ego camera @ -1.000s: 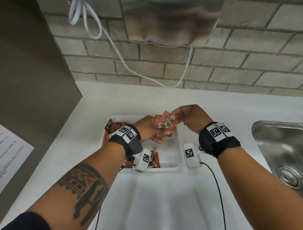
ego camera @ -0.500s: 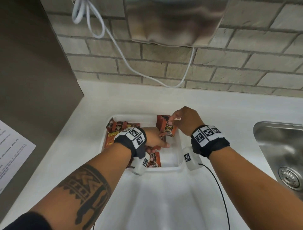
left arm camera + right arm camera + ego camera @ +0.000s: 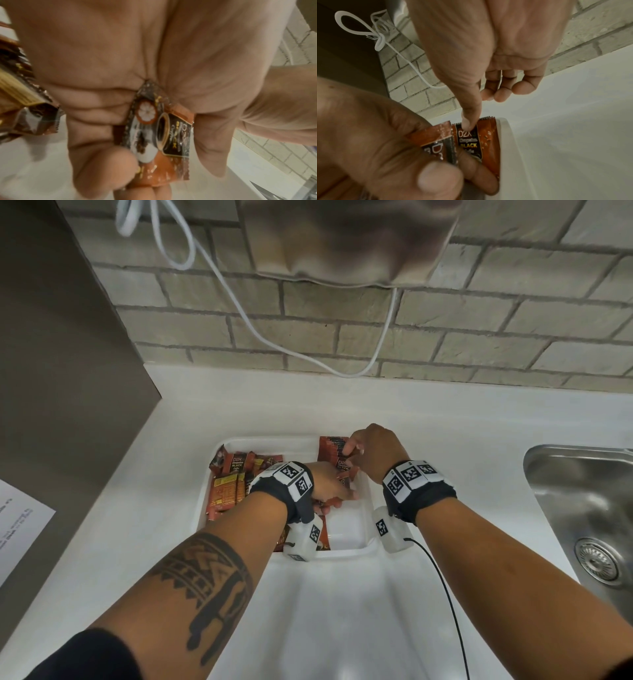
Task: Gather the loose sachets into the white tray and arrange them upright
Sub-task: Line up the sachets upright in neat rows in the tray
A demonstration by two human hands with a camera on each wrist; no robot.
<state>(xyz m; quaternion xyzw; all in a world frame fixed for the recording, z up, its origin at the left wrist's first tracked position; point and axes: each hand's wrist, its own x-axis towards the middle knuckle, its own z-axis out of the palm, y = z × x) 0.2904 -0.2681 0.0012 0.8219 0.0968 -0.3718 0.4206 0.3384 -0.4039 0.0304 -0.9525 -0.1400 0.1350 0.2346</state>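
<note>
Inside the white tray (image 3: 371,546), the near right corner is bare floor, open from above. The left side is blocked by a pile of sachets (image 3: 230,487). The far right corner is filled by upright sachets (image 3: 331,447) and by both hands. On the desk (image 3: 462,440), the way is open behind the tray and to its right, up to the sink (image 3: 582,508).
</note>
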